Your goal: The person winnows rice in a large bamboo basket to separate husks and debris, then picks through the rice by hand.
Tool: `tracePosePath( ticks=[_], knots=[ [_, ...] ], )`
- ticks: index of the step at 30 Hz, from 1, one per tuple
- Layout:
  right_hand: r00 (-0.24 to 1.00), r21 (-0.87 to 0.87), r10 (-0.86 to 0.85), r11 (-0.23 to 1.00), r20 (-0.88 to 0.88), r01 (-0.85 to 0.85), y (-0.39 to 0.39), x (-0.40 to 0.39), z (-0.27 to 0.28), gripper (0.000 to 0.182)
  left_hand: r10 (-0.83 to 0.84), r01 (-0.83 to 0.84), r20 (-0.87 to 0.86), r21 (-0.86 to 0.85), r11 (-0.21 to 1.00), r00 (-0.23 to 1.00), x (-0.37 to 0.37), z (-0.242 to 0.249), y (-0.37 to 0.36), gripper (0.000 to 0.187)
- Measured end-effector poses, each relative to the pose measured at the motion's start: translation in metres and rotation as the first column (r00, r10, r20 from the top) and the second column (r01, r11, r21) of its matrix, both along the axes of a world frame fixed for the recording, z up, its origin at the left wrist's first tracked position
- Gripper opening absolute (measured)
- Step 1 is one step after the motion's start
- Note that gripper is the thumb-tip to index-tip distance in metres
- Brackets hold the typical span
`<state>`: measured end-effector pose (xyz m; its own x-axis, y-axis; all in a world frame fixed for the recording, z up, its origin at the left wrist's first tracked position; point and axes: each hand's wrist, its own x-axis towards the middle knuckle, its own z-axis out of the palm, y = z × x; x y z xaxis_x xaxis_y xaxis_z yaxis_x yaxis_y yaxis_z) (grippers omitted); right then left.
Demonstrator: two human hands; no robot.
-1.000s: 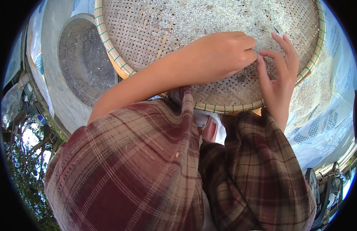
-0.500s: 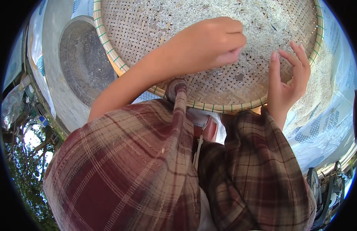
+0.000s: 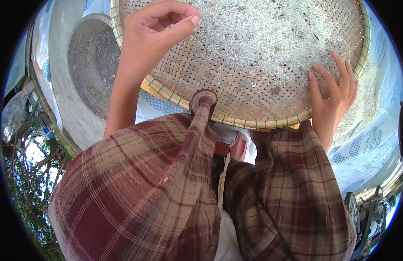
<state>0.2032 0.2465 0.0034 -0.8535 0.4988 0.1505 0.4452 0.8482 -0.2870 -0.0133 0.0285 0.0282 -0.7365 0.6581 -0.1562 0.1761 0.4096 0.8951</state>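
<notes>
A round woven bamboo tray [image 3: 197, 80] with a green-stitched rim lies in front of me, holding a spread of white rice grains [image 3: 262, 39]. Over the tray's left edge is my left hand [image 3: 151, 37], thumb and forefinger pinched together. Whatever sits between those fingertips is too small to make out. At the right side of the tray, my right hand [image 3: 334, 95] has its fingers spread, with the fingertips at the edge of the rice. A dark bit [image 3: 316, 36] and a brownish speck [image 3: 275, 90] show in the tray.
Left of the tray is a round grey basin [image 3: 86, 65] with a few scattered grains inside. Printed plastic sheeting [image 3: 362, 148] extends on the right, with a pile of pale grain [image 3: 360, 104] on it. My knees in plaid cloth [image 3: 166, 174] are close below the tray.
My left hand has swung left and up, from above the rice to the tray's left edge. My right hand has shifted slightly right and down. The tray has moved a little to the right.
</notes>
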Motion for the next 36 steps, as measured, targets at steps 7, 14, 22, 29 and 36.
tracePosePath(
  ticks=[7,14,22,29,36],
  knots=[
    [0.998,0.021,0.059,0.998,0.038,-0.06,-0.003,-0.002,0.004,0.01,-0.289,0.263,-0.112,-0.201,0.944,0.951,0.01,0.006,0.011,0.009],
    [0.996,-0.03,0.086,0.996,0.022,-0.086,-0.002,-0.003,0.005,0.012,-0.248,0.218,-0.134,-0.209,0.953,0.959,0.016,0.008,0.011,0.008],
    [0.995,-0.031,0.095,0.995,-0.025,-0.096,-0.001,-0.001,0.0,0.008,-0.242,0.188,-0.258,-0.218,0.958,0.935,0.016,0.011,0.012,0.007],
    [0.995,-0.064,0.083,0.994,-0.059,-0.087,0.001,0.0,-0.002,0.007,-0.261,0.202,-0.252,-0.24,0.95,0.932,0.015,0.01,0.012,0.007],
    [0.994,-0.101,0.067,0.992,-0.087,-0.076,0.001,0.0,-0.002,0.007,-0.202,0.196,-0.049,-0.103,0.975,0.978,0.018,0.006,0.011,0.008]
  ],
)
